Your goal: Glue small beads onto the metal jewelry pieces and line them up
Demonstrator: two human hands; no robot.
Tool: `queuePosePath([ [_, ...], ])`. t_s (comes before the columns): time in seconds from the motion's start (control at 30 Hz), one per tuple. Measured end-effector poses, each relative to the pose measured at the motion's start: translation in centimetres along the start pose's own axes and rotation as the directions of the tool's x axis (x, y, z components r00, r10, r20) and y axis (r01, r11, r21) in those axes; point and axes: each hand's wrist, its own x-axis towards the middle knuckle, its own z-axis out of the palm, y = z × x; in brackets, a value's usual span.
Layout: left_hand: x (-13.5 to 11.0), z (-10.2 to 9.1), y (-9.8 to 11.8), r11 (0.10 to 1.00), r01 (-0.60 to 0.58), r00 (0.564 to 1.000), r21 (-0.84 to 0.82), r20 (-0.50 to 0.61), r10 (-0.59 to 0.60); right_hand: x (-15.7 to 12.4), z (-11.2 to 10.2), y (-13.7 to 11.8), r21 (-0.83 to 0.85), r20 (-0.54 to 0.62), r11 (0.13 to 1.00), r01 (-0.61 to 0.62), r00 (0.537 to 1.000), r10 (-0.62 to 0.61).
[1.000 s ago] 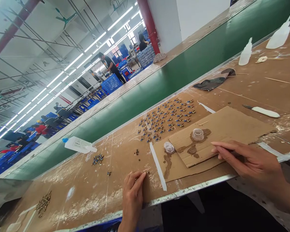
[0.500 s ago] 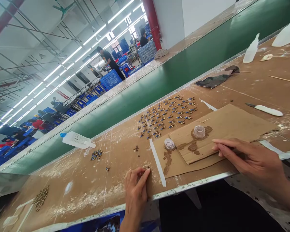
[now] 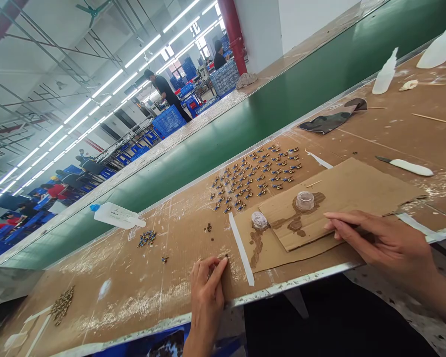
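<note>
My left hand [image 3: 207,292] rests at the table's near edge, thumb and forefinger closed at the tips on a small brown part [image 3: 226,256]. My right hand [image 3: 384,245] is held over the cardboard sheet [image 3: 349,191], its fingers pinched together; whatever sits between them is too small or hidden to make out. Beyond my left hand are a few small brown rings [image 3: 208,227]. Many small blue-and-gold pieces [image 3: 252,173] lie in loose rows behind the cardboard. Two small clear cups, one on the top sheet [image 3: 305,201] and one at its left [image 3: 259,220], stand by wet brown stains.
A white bottle with a blue cap [image 3: 115,215] lies at left, near a blue-part pile [image 3: 147,238] and a brass-coloured pile [image 3: 62,305]. A white-handled knife [image 3: 411,166], camouflage cloth [image 3: 334,120] and squeeze bottle [image 3: 385,74] are at right. A green belt [image 3: 282,101] runs behind.
The view has shifted very slightly. Both hands keep almost the same pose and place, and the parts on the table look unmoved.
</note>
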Motion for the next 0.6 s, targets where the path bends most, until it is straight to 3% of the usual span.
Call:
queuePosePath([
  [0.5,-0.06,-0.03,0.26,0.999,0.034,0.999,-0.005,-0.002,-0.034,0.12,0.08,-0.12,0.001,0.006,1.0,-0.015,1.0,0.015],
  [0.6,-0.62,-0.07,0.17,0.995,0.098,0.994,-0.002,-0.04,-0.098,0.11,0.06,-0.21,-0.01,0.0,1.0,-0.018,1.0,0.018],
])
